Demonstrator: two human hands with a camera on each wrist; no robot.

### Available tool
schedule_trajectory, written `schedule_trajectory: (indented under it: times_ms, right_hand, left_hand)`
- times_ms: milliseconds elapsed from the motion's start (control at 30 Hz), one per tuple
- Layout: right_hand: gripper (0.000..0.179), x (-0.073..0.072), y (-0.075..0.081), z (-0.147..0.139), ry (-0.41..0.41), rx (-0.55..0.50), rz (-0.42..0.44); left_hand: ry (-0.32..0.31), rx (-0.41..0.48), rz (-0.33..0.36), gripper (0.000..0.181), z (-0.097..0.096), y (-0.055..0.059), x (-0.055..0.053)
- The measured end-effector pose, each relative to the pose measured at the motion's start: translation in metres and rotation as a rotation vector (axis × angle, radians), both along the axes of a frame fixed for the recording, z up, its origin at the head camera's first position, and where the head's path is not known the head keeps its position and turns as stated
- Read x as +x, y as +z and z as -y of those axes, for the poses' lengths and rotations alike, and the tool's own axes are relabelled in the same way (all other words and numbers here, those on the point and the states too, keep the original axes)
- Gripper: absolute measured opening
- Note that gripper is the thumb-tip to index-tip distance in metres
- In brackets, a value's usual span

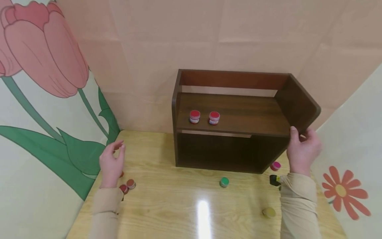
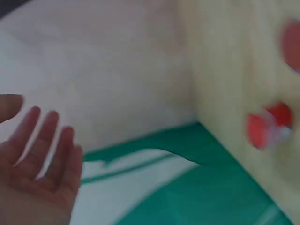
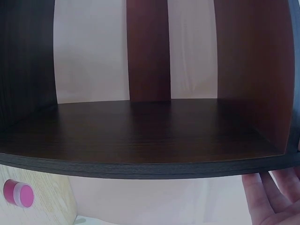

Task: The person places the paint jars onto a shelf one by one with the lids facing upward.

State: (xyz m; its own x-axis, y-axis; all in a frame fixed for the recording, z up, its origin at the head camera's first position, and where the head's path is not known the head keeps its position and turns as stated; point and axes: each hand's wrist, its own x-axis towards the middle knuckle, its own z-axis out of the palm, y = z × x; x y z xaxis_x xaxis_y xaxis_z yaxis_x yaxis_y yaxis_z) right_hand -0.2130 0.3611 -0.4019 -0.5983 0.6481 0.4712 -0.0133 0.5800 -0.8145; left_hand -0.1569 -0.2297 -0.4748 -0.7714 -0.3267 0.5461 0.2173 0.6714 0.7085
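Note:
A dark brown two-tier shelf (image 1: pixel 235 133) stands on the table against the back wall. My right hand (image 1: pixel 303 149) grips the front edge of its right side panel, thumb toward the inside, fingers (image 3: pixel 257 194) along the outer face. Two small red-lidded jars (image 1: pixel 195 116) (image 1: pixel 214 118) sit side by side on the upper board, left of the middle. Over the table's left side, my left hand (image 1: pixel 111 164) is raised with loosely bent fingers and nothing in it. Below it in the head view lie several red and orange-brown jars (image 1: pixel 131 184), partly hidden by the hand and sleeve.
A green-lidded jar (image 1: pixel 224 182) stands in front of the shelf. By the right forearm are a pink jar (image 1: pixel 275 166), a black item with a yellow patch (image 1: pixel 274 180) and a yellowish jar (image 1: pixel 269 212). Flower-printed walls bound the table (image 1: pixel 167 205) on both sides.

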Motion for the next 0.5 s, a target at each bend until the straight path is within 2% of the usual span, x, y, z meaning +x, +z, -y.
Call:
schedule_trajectory:
  times_ms: [167, 300, 400, 500]
  right_hand:
    - [0.038, 0.001, 0.001, 0.001, 0.008, -0.009, 0.008]
    - [0.038, 0.001, 0.001, 0.000, 0.003, -0.006, 0.005]
    - [0.038, 0.001, 0.000, 0.000, 0.004, -0.003, -0.003]
    - [0.036, 0.001, 0.001, 0.001, 0.007, -0.006, -0.012]
  left_hand:
    - [0.097, -0.040, 0.327, 0.036, 0.023, -0.027, 0.002]
    - [0.102, -0.074, 0.559, 0.049, 0.036, -0.050, 0.004]
    - [0.082, -0.088, 0.673, 0.058, 0.042, -0.064, 0.005]
    - [0.063, -0.067, 0.729, 0.061, 0.045, -0.075, 0.006]
